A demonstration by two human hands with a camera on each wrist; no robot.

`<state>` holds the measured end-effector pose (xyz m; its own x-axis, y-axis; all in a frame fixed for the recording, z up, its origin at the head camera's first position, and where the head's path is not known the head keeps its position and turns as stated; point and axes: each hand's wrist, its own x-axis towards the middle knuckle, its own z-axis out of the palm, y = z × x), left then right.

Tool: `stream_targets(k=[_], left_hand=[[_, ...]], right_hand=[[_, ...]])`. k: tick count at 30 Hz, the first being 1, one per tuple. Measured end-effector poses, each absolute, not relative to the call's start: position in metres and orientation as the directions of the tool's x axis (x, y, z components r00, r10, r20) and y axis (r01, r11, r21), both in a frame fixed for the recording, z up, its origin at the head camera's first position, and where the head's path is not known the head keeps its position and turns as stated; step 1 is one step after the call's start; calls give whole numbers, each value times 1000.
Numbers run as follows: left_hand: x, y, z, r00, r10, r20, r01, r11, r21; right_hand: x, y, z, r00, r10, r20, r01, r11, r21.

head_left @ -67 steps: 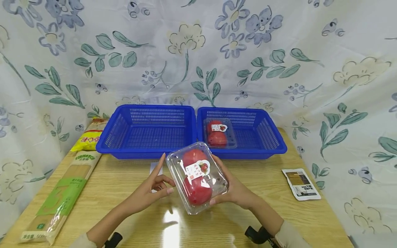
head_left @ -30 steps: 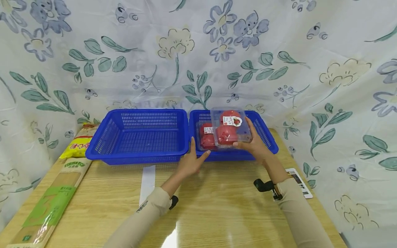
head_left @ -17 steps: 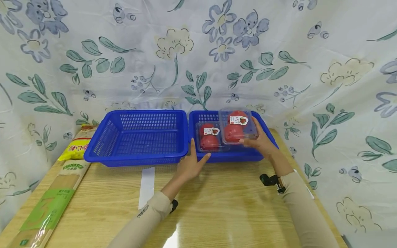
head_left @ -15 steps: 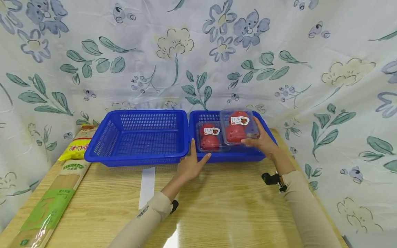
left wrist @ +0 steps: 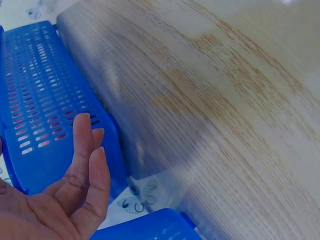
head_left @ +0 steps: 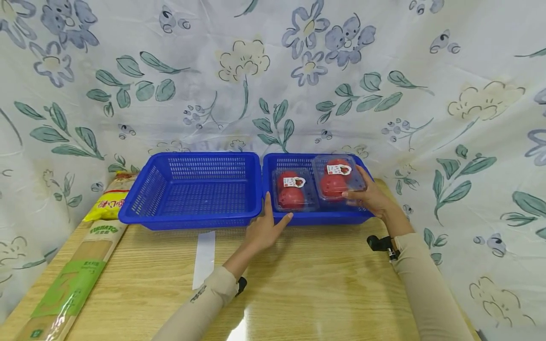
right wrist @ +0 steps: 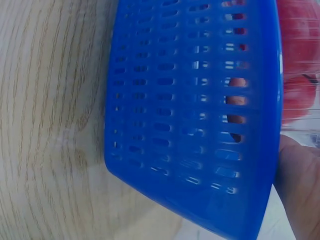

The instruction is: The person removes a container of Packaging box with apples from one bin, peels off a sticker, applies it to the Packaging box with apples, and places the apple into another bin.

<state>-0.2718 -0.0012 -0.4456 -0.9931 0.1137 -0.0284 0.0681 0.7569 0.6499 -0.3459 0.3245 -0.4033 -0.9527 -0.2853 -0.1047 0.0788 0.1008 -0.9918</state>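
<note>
My right hand [head_left: 368,195] grips a clear plastic box of red round fruit [head_left: 336,184] by its right side, with the thumb at the front corner. That box sits low in the right half of the right blue basket [head_left: 324,218]. Beside it in the same basket lies a matching box of red fruit [head_left: 292,196] with a white label. My left hand [head_left: 263,229] is at the front of the baskets where they meet, thumb and index finger spread, holding nothing. In the left wrist view its fingers [left wrist: 82,155] overlap the perforated basket wall. The right wrist view shows the basket wall hiding most of the right fingers.
The left blue basket [head_left: 189,220] stands alongside with nothing in it. At the left are a yellow bag [head_left: 108,201] and a long noodle pack [head_left: 72,279] with a green band. A white paper strip [head_left: 204,258] lies on the wooden table [head_left: 307,284]. A flowered cloth hangs behind.
My right hand has carried the fruit box from over the table into the right basket, shifting it right and lowering it. My left hand has moved from beside the box to the baskets' front.
</note>
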Motion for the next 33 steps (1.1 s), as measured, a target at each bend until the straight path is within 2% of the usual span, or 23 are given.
stream_targets(k=[15, 33], left_hand=[[-270, -2, -447, -992, 128, -19, 87, 766, 638], [-273, -4, -450, -988, 152, -7, 110, 745, 658]], right_hand=[[-352, 327, -409, -938, -296, -181, 142, 149, -979], [-361, 325, -409, -923, -244, -299, 257, 189, -948]])
